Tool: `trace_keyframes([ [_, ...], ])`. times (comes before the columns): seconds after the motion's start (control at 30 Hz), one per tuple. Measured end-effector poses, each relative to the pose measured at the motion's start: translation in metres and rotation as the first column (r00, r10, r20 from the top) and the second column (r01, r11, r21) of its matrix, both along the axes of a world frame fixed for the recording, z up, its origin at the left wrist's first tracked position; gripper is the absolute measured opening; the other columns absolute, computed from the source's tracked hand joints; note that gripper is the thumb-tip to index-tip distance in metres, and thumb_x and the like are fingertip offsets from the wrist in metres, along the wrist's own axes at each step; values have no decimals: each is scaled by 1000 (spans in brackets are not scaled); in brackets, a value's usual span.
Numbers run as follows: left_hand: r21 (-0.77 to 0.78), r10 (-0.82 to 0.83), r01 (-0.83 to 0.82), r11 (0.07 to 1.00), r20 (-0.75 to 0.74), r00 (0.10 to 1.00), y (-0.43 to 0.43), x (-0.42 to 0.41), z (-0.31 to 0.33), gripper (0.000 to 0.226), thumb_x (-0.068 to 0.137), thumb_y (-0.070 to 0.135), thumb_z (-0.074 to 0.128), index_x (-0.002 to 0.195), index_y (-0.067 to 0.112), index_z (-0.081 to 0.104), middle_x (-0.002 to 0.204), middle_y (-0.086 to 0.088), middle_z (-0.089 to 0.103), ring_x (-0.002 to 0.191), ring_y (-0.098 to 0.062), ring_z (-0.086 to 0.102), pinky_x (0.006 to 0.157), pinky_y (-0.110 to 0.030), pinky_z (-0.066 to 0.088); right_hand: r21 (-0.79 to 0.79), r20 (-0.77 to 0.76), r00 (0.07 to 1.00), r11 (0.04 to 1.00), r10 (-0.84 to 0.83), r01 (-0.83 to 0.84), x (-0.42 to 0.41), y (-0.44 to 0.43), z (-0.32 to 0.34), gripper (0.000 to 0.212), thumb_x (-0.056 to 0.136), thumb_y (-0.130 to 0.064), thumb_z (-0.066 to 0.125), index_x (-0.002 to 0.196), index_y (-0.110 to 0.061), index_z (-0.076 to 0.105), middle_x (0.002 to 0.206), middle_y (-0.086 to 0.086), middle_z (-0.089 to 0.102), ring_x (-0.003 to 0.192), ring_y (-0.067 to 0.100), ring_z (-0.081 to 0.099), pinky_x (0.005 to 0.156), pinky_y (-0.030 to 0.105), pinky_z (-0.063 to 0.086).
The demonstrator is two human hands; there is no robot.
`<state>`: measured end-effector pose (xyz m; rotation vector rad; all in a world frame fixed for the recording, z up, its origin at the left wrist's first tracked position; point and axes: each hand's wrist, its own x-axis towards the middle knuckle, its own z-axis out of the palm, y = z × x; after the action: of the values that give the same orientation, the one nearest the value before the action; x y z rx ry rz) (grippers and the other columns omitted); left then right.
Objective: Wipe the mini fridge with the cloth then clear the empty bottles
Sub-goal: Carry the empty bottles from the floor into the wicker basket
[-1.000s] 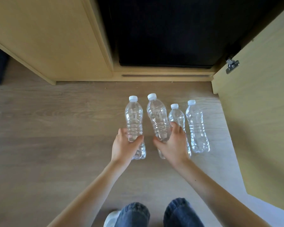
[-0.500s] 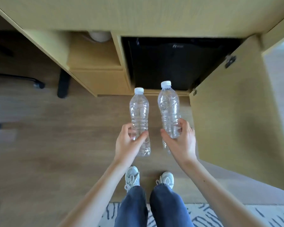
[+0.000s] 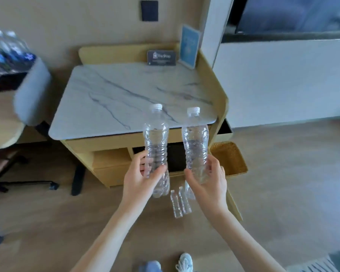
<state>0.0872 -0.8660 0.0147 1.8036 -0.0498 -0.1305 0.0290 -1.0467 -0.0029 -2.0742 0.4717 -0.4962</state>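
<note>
Two empty bottles held upright, one gripped in left hand (image 3: 140,179), one in right hand (image 3: 208,183), above two floor bottles (image 3: 180,203); clearing step underway, next needs set-down on marble worktop (image 3: 126,95).

Both bare forearms reach up from the bottom of the frame; the left hand (image 3: 140,180) and right hand (image 3: 208,183) each curl closed around a bottle at centre frame, thumbs inward.

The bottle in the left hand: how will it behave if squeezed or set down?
The bottle looks clear and empty, so probably very light. Its thin ribbed wall would likely dent under the left hand. Tall and narrow, it may tip easily.
</note>
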Motion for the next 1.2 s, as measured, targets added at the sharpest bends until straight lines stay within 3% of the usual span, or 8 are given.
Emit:
trace_keyframes([
  [0.13,-62,-217,223,973,84,972,-29,-7,31,45,78,49,79,113,55,52,109,32,64,102,9,61,78,-10,49,-57,92,970,971,-227,233,-47,-14,30,61,75,-56,69,129,-38,46,114,-30,52,108,7,47,88,16,37],
  [0.23,-80,-422,430,899,96,902,-52,-20,40,57,69,66,73,119,48,54,113,27,65,105,3,62,87,-26,52,-70,150,882,885,-448,461,-91,-19,38,57,75,-50,75,123,-40,47,108,-33,52,102,9,49,84,14,38],
  [0.37,-82,-673,683,725,122,729,-90,-52,48,60,68,68,70,122,46,54,114,28,64,107,7,60,90,-25,47,-54,160,691,693,-705,719,-165,-15,42,59,75,-33,85,125,-25,54,106,-18,57,100,22,56,85,29,46],
  [0.53,-52,-877,885,462,120,465,-143,-117,49,61,61,72,68,118,55,50,110,31,61,106,7,57,85,-26,47,-19,138,439,441,-888,897,-267,5,49,65,77,-34,83,132,-12,56,110,-8,61,104,11,58,92,25,47],
  [0.67,-15,-952,965,261,162,260,-181,-180,51,74,58,78,64,123,46,51,105,32,62,100,6,59,77,-13,42,-26,116,240,239,-964,971,-332,16,52,66,77,-39,81,131,-11,56,111,-6,61,106,18,57,94,35,48],
  [0.87,39,-988,999,35,153,29,-234,-272,47,67,62,76,69,119,46,50,105,24,66,96,-1,64,84,-30,56,3,123,13,13,-992,1000,-415,4,43,58,78,-38,83,126,-26,54,108,-17,56,103,10,55,83,18,42],
  [1.0,40,-992,999,-21,127,-26,-285,-337,34,67,57,75,69,115,45,54,102,29,66,92,0,65,81,-34,58,0,132,-66,-67,-989,998,-476,-34,31,60,76,-40,82,126,-33,50,106,-23,53,102,-5,49,81,11,38],
  [1.2,92,-993,996,-15,119,-26,-371,-443,24,71,70,62,77,130,31,55,111,14,68,98,-7,66,81,-25,54,11,110,-51,-50,-993,999,-579,-127,23,62,76,-37,83,128,-25,52,108,-25,51,102,0,51,86,17,39],
])
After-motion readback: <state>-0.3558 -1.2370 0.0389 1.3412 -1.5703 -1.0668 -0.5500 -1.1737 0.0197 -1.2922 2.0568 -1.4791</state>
